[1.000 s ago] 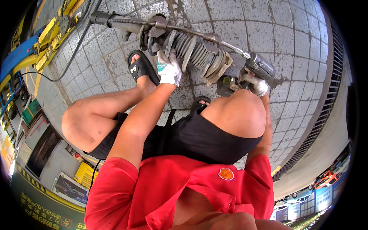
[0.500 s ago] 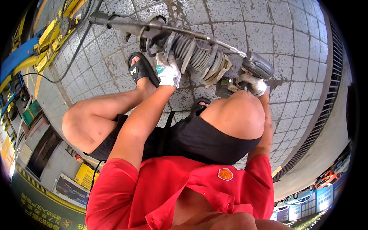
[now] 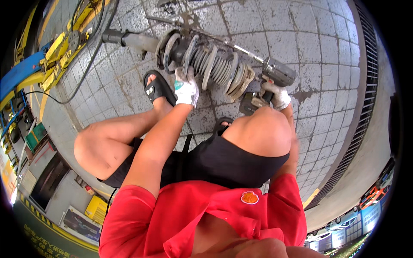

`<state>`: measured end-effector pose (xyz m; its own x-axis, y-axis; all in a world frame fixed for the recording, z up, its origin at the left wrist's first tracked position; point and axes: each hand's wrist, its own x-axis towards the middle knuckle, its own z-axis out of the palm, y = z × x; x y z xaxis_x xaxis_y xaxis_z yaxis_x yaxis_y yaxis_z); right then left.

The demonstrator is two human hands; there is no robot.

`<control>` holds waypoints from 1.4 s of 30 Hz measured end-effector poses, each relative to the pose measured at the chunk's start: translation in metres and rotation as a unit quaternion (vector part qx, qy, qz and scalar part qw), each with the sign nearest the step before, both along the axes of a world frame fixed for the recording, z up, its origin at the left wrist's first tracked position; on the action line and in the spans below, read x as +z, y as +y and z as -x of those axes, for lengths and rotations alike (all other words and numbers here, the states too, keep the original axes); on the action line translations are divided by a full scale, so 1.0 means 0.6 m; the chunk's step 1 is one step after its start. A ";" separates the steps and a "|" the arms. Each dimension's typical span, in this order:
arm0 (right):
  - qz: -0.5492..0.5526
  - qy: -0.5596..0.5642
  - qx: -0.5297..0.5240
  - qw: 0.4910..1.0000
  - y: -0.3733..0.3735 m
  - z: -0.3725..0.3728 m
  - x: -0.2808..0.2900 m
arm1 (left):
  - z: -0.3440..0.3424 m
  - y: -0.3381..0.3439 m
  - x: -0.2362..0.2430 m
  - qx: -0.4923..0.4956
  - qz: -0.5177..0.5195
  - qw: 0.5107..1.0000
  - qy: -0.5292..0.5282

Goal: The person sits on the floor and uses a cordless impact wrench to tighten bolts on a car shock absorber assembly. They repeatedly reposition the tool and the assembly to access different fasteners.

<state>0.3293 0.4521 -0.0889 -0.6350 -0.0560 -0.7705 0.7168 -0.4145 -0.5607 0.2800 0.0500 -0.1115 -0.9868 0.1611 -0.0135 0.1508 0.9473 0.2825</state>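
Note:
My left hand (image 3: 186,88), in a white glove, grips a grey coil spring (image 3: 216,69) on a dirty strut assembly (image 3: 140,42), which lies slanted above my feet. My gloved right hand (image 3: 277,94) is closed on the handle of a cordless impact wrench (image 3: 278,72), whose battery (image 3: 248,104) is low near my right knee. The wrench's long socket (image 3: 254,56) lines up with a threaded rod (image 3: 215,38) running along the far side of the spring. The spring's far side partly hides the hardware on the rod.
A yellow-and-blue lift (image 3: 56,56) with black hoses (image 3: 86,69) stands left on the tiled floor (image 3: 309,51). A metal drain grate (image 3: 360,107) runs along the right. A yellow cabinet (image 3: 97,208) and parked cars (image 3: 372,198) show at the edges.
The threaded rod has gone from lying over the spring to behind it, exposing more coils. The whole assembly sits slightly lower in view, and the wrench has shifted left with my right hand.

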 end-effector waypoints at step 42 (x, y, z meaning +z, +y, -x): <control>-0.047 0.027 -0.027 0.998 -0.064 -0.058 0.200 | 0.163 -0.054 0.348 -0.262 0.143 0.772 -0.561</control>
<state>0.3643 0.4138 0.0313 -0.6753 0.0515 -0.7358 0.6628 -0.3952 -0.6360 0.1820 0.0177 0.0974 -0.1282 0.3662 -0.9216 0.3458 0.8875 0.3046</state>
